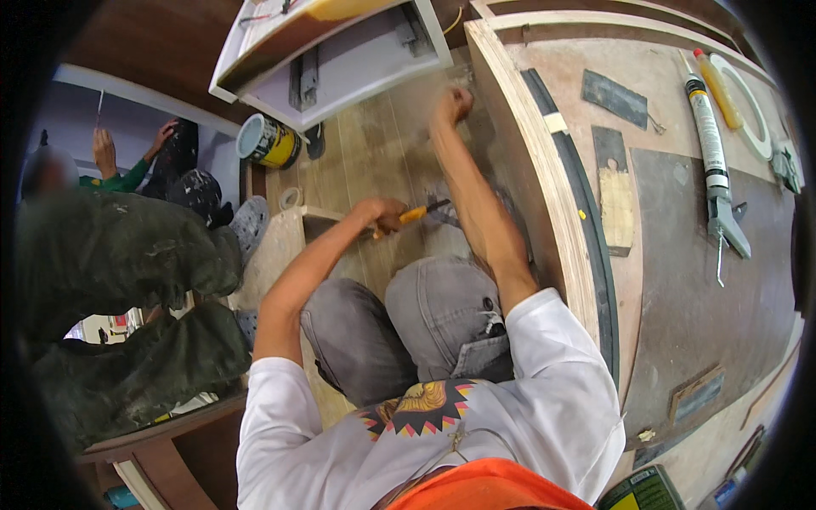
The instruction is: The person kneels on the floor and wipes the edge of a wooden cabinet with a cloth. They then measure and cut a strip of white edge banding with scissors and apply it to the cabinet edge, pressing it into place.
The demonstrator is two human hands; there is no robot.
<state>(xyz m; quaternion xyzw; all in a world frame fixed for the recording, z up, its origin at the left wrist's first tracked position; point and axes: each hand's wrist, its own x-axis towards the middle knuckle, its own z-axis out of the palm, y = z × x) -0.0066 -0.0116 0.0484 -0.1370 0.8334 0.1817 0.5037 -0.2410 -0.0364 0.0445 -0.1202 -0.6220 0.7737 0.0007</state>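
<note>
My left hand [388, 215] is closed around a yellow utility knife [413, 214], its dark end pointing right, above the wood-plank floor [353, 161]. Further forward, beside the plywood-edged panel [544, 187], my right hand [453, 104] is curled with fingers pressed together. Blur and the turn of that hand hide whatever it may hold. Both my knees are bent beneath my arms. On the floor just past the knife lies a greyish object [446, 212], partly covered by my right forearm.
A white cabinet [374, 93] stands ahead, with a paint bucket [270, 143] beside it. A tape roll [291, 198] lies at left, near another person in dark trousers [127, 246]. The right-hand worktop carries a caulking gun [712, 161], putty blades and a yellow tube [718, 89].
</note>
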